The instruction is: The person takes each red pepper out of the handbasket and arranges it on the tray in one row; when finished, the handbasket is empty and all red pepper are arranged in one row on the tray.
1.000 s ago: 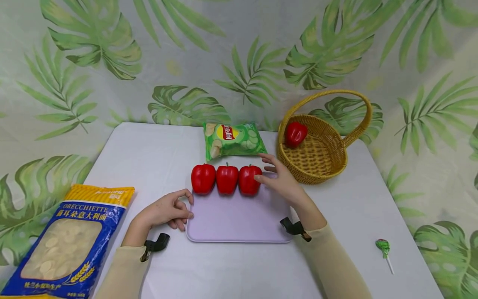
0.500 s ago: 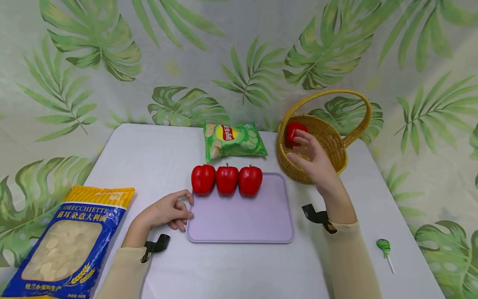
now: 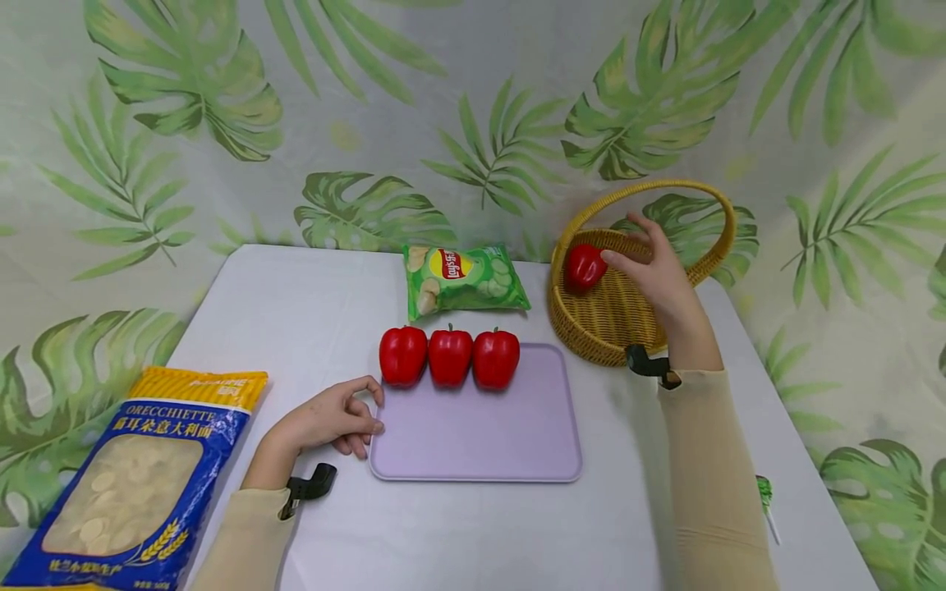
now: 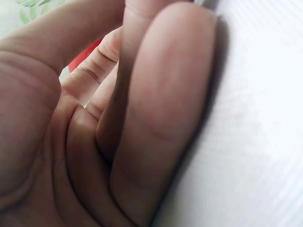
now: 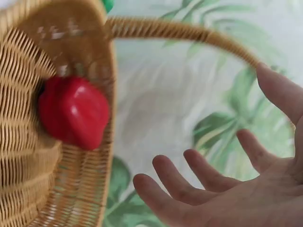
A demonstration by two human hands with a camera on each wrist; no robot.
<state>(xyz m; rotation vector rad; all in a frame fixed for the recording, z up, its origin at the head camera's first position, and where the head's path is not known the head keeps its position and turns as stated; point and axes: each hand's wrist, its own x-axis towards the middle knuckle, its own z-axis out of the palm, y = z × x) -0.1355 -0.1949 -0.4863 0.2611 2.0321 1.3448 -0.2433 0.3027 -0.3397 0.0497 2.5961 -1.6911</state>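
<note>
Over the wicker basket (image 3: 613,355), my right hand (image 3: 660,267) is held with fingers spread. In the head view its thumb tip overlaps the red bell pepper (image 3: 584,268) inside; the right wrist view shows a gap between fingers and that pepper (image 5: 73,112). Three more red bell peppers stand in a row along the far side of the lilac tray (image 3: 473,443): left (image 3: 402,357), middle (image 3: 450,358) and right (image 3: 496,359). My left hand (image 3: 336,419) rests at the tray's left edge, loosely curled, its fingertips right at the rim. Close up, its fingers (image 4: 165,85) lie along the white tabletop.
Behind the peppers lies a green bag of potato chips (image 3: 466,279). A blue and yellow bag of orecchiette pasta (image 3: 133,484) lies at the left. A green-wrapped lollipop (image 3: 765,497) sits at the right, partly behind the right sleeve. The basket's handle (image 3: 720,238) arches up beyond my right hand.
My right hand has left the right end of the pepper row and moved right and up over the basket. The left hand, tray and peppers stay put.
</note>
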